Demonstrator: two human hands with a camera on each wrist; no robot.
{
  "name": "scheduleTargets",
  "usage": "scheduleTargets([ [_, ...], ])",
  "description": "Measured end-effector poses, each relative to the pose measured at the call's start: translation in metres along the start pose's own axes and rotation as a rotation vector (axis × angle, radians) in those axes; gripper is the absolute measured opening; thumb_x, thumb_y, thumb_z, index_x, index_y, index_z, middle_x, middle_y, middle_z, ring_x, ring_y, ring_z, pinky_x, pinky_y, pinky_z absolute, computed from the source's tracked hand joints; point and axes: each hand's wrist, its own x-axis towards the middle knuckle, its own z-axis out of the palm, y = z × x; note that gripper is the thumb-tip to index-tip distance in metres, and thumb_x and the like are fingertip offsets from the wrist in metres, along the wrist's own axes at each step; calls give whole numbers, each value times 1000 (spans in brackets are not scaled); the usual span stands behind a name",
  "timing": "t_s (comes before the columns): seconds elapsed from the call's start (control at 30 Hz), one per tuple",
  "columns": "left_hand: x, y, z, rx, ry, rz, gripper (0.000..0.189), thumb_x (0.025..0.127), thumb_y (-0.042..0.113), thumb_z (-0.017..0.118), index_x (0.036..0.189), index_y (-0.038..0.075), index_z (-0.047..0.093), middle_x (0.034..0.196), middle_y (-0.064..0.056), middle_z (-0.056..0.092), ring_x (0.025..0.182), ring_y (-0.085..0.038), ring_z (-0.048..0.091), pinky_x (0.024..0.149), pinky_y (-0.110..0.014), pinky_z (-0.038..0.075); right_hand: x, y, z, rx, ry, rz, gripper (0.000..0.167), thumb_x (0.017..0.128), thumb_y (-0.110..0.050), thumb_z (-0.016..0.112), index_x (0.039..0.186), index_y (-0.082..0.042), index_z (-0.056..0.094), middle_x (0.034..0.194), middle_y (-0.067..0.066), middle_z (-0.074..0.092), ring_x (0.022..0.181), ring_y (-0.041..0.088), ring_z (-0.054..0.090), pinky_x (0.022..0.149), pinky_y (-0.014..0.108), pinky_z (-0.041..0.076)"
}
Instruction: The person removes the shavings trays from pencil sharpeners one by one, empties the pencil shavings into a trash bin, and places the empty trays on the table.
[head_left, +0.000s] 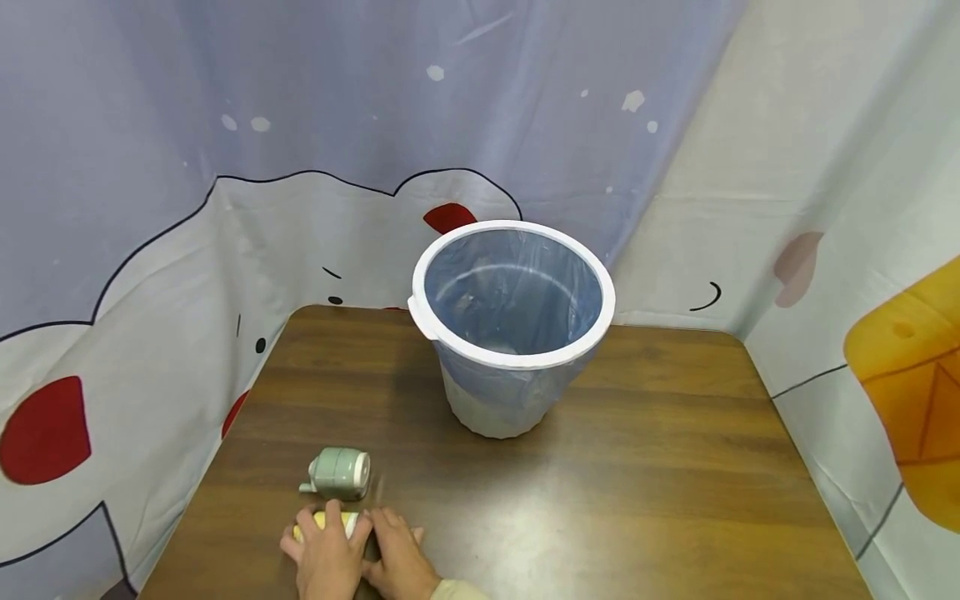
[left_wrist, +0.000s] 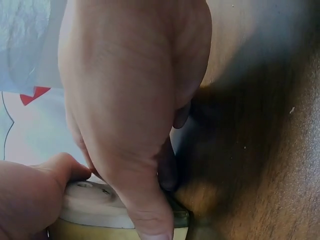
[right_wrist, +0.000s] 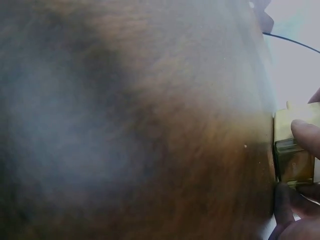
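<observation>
My left hand (head_left: 327,558) holds a yellow-and-white pencil sharpener (head_left: 350,522) from above, near the table's front left, with fingers curled round it. Against its white end my right hand (head_left: 401,557) grips with fingers and thumb. The left wrist view shows the sharpener's pale end (left_wrist: 97,200) with small holes, partly covered by a thumb. A see-through dark compartment (right_wrist: 295,167) of the sharpener shows at the right edge of the right wrist view, between fingers. Just beyond the left hand lies a green hand-crank sharpener (head_left: 341,472), its crank toward the left.
A white bin (head_left: 495,412) with a clear liner stands farther back on the wooden table (head_left: 675,467). Printed curtains (head_left: 360,100) surround the table at the back and both sides.
</observation>
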Motion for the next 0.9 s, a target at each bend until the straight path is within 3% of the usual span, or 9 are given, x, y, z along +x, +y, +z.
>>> scheduleTargets([
  [0.13, 0, -1, 1, 10, 13, 14, 44, 81, 29, 63, 101, -8, 49, 108, -37, 30, 109, -54, 19, 91, -61, 8, 1, 1, 0, 11, -3, -2, 49, 74, -33, 70, 117, -17, 52, 109, -6, 56, 95, 9, 52, 65, 26, 28],
  [0.43, 0, -2, -2, 4, -71, -28, 49, 84, 30, 60, 110, -9, 48, 113, -38, 25, 112, -58, 12, 94, -62, 5, 2, 1, -4, 36, -34, 17, 49, 73, -34, 72, 115, -21, 53, 112, -8, 56, 99, 8, 52, 67, 27, 29],
  [0.7, 0, -1, 0, 5, -10, -2, 47, 82, 30, 62, 106, -9, 49, 111, -37, 29, 109, -57, 17, 93, -61, 8, 5, 0, -6, 62, -56, 55, 45, 69, -35, 76, 107, -24, 54, 104, -12, 56, 97, 5, 52, 68, 36, 38],
  [0.9, -1, -2, -1, -12, -42, -25, 46, 83, 29, 61, 109, -8, 49, 114, -36, 27, 112, -57, 13, 95, -61, 6, 7, -2, -7, 41, -59, 62, 44, 65, -33, 78, 101, -25, 55, 100, -13, 56, 96, 4, 52, 66, 33, 38],
])
